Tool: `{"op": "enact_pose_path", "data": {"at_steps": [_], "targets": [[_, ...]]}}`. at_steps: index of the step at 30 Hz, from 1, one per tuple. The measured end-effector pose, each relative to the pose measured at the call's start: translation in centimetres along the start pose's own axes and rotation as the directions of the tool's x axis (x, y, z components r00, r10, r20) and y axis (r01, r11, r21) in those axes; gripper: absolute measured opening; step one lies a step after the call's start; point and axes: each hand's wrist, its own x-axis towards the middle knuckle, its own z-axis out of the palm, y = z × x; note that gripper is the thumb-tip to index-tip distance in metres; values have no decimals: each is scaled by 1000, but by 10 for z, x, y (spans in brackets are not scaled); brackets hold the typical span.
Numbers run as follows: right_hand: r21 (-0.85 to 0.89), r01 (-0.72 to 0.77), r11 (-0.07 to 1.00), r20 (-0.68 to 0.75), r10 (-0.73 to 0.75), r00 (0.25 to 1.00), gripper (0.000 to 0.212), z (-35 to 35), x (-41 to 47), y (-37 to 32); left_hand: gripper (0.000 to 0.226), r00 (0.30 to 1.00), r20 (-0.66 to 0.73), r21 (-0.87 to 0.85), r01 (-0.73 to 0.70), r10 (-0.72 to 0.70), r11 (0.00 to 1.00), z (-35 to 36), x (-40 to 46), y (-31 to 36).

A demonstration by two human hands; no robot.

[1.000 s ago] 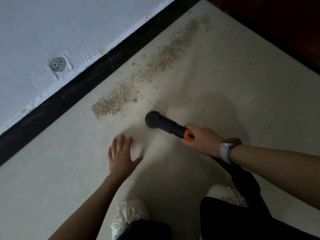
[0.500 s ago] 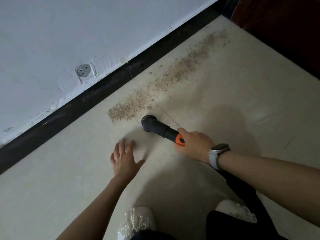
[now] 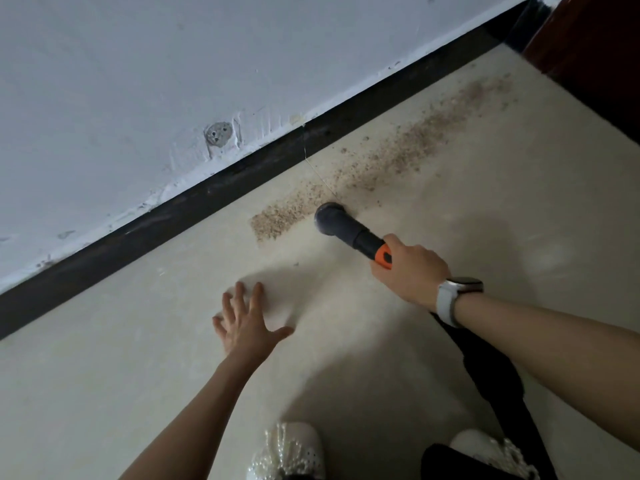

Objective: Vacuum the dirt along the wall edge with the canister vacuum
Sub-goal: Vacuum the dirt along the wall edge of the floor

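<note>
Since half a second ago your vacuum nozzle [image 3: 330, 220] has pushed forward into the dirt strip [image 3: 381, 164], its round mouth now on the band's near edge, beside the black baseboard [image 3: 207, 199]. Your right hand [image 3: 410, 271] wraps closed around the orange-collared tube; your left hand [image 3: 244, 322] lies flat, fingers spread, on the tile floor [image 3: 104, 375]. One nozzle, one watch [image 3: 453, 299], two beaded shoes [image 3: 294, 452].

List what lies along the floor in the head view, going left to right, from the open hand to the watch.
Left hand, spread flat on the floor → near end of the dirt strip → vacuum nozzle at the strip's edge → right hand gripping the vacuum tube → wristwatch.
</note>
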Motion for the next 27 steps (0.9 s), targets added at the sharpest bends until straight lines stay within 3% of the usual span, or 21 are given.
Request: {"op": "enact_pose_path", "data": {"at_steps": [5,12,15,18,24,27], "targets": [[4,-36,999,-59,36,998,37,-7,4,3,114,999,32,0,24,-24,1000,-1,5,1],[-35,339,940,27,-339,941,33,18,-27,-64,135,990,80,-11,116,-115,993,0,10,-2],[-68,392,918,29,-391,920,33,26,-24,-83,136,988,96,-12,122,-120,992,0,10,-2],[-66,347,935,-6,-348,937,31,21,-10,-76,135,989,98,-29,110,-106,994,0,10,-3],[-90,65,994,-115,-75,990,36,-6,25,-29,135,993,84,-32,81,-78,996,0,9,-6],[-70,95,993,-121,-103,987,34,-5,22,-36,136,993,88,-24,78,-76,997,-2,9,-6]]}}
